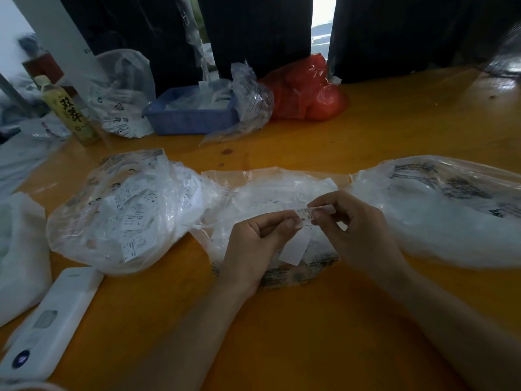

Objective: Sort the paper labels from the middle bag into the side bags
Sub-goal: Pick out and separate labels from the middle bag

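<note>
Three clear plastic bags lie in a row on the orange table. The middle bag [270,193] holds loose white paper labels. The left bag [127,213] is stuffed with printed labels. The right bag [439,213] looks pale and hazy inside. Over the middle bag, my left hand [259,244] and my right hand [346,221] pinch the same small printed paper label [306,214] between thumbs and fingertips. A blank white paper strip [294,249] hangs below the label, in front of the bag.
A white power bank [53,317] lies at the front left beside a white bag [19,258]. Farther back stand a yellow drink bottle [69,111], a blue basket [194,117] of white items, more clear bags and a red plastic bag [304,91]. Dark curtains hang behind.
</note>
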